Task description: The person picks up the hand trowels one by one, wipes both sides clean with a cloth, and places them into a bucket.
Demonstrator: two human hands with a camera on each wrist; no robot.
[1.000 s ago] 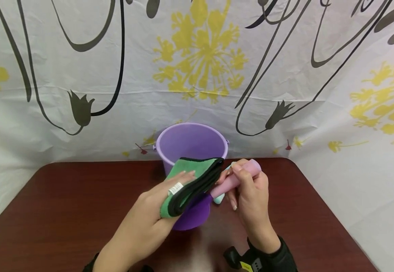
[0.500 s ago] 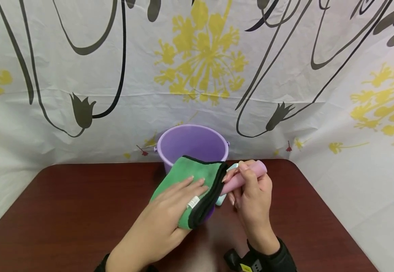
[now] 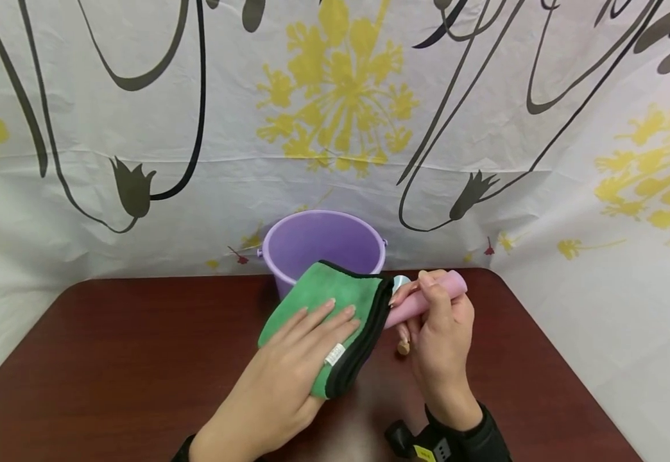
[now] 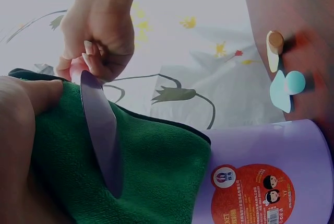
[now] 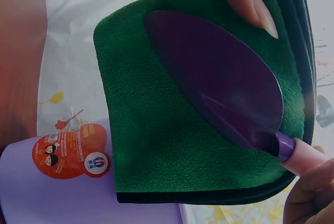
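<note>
My left hand (image 3: pixel 291 366) holds a folded green cloth (image 3: pixel 335 289) with black edging and a white tag. In the head view its fingers spread over the top, while in the right wrist view the thumb lies on the underside. My right hand (image 3: pixel 445 340) grips the pink handle (image 3: pixel 427 298) of a garden trowel. The trowel's purple pointed blade (image 5: pixel 219 83) lies along the cloth's underside in the right wrist view; from the head the cloth hides it. Both are held above the table, in front of a lilac bucket (image 3: pixel 323 240).
The bucket stands on the dark red-brown table (image 3: pixel 167 346) by the back wall drape, with an orange label (image 4: pixel 253 195) on its side. A teal piece (image 4: pixel 282 93) and a wooden-ended piece (image 4: pixel 274 49) lie right of it. The right wrist wears a black device (image 3: pixel 421 443).
The left hand and cloth have moved right and now cover the trowel blade in the head view. The right hand has shifted slightly right with the handle, and a wooden end now shows beside it.
</note>
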